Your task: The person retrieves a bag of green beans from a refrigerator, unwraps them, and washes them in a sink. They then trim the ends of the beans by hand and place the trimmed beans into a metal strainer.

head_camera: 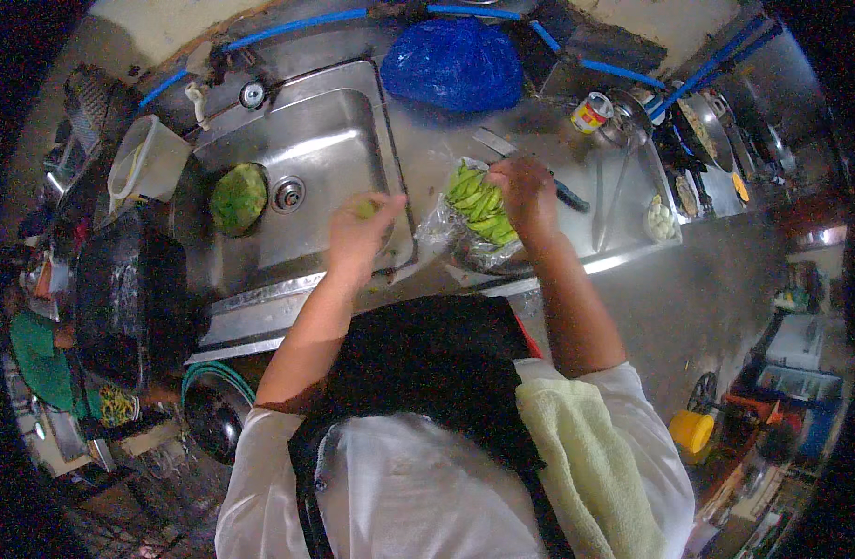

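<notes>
Green bean-like pods lie in a clear plastic bag on the steel counter, right of the sink. My right hand is at the right edge of the pods, fingers curled and pointing down; whether it grips one cannot be told. Over the right side of the sink basin is my left hand, blurred, with something small and green between the fingers. A knife with a dark handle lies partly hidden behind my right hand. In the sink's left part rests a green, rounded vegetable piece near the drain.
Behind the pods sits a full blue plastic bag. An open can stands at the back right, and a small bag of white bulbs at the counter's right end. A translucent container is left of the sink. Another person is at the far left.
</notes>
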Motion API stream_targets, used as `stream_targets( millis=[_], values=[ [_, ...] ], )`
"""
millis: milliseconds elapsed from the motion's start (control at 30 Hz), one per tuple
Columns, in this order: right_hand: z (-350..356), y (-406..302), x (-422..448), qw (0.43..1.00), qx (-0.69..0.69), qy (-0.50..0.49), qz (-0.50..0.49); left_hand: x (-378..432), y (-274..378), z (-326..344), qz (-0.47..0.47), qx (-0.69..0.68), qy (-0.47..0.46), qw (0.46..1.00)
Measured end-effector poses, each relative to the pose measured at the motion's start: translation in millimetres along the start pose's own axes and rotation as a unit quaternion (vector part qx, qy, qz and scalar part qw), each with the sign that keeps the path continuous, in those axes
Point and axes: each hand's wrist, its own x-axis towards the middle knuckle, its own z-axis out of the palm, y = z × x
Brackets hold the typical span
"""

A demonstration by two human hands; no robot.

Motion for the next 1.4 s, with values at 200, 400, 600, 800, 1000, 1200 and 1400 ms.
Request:
stream_targets(
  millis=[200, 400, 600, 800, 1000, 1200, 1400],
  values=[
    [11, -21, -5, 0.930, 0.318, -0.171, 0.064, -5, 6, 41, 0.409, 0.342, 0.048, 0.844],
    [40, -13, -19, 0.932, 0.279, -0.231, -0.002, -12, 1, 20, 0.370, 0.428, -0.059, 0.822],
    [7, -75, -26, 0.947, 0.241, -0.178, -0.113, -14, -15, 10, 0.306, 0.419, 0.011, 0.855],
    [9, -116, -24, 0.968, 0.160, -0.102, -0.164, -19, -11, -11, 0.298, 0.418, 0.035, 0.857],
    [29, -148, -18, 0.967, 0.149, -0.142, -0.152, -24, -19, -39, 0.316, 0.478, 0.042, 0.818],
    [55, -173, -3, 0.837, 0.455, -0.295, 0.070, -35, -19, -81, 0.326, 0.412, 0.088, 0.846],
    [125, -167, -18, 0.868, 0.379, -0.317, -0.047, -51, 21, -109, 0.089, 0.051, 0.273, 0.956]
  ],
)
